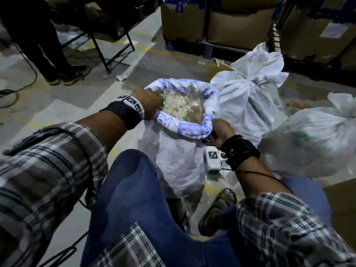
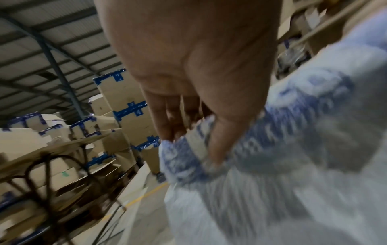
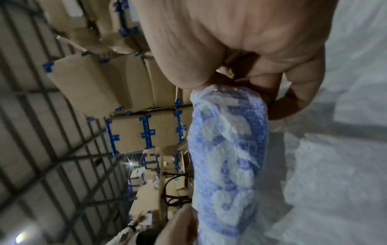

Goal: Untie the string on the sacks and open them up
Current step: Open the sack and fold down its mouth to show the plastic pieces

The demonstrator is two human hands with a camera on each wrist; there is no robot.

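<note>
With the open sack (image 1: 179, 151) standing on the floor between the person's knees, the left hand (image 1: 149, 102) and right hand (image 1: 219, 132) gripped its rolled blue-printed rim (image 1: 185, 128), thin, limp cloth likely best held at that thick cuff, beside a tied sack (image 1: 248, 97).

Grey concrete floor (image 1: 57, 105) seen, marked with faded yellow lines (image 1: 159, 52). Paper scraps (image 1: 121, 77) scattered on floor. Black cable (image 1: 11, 93) laid across floor at left. Black metal frame legs (image 1: 100, 49) set at upper left. Cardboard boxes (image 1: 183, 18) with blue tape stacked along far side; more stacked boxes (image 2: 130, 102) shown in left wrist view. Corrugated metal roof (image 2: 41, 41) with beams overhead. Lighting dim.
</note>
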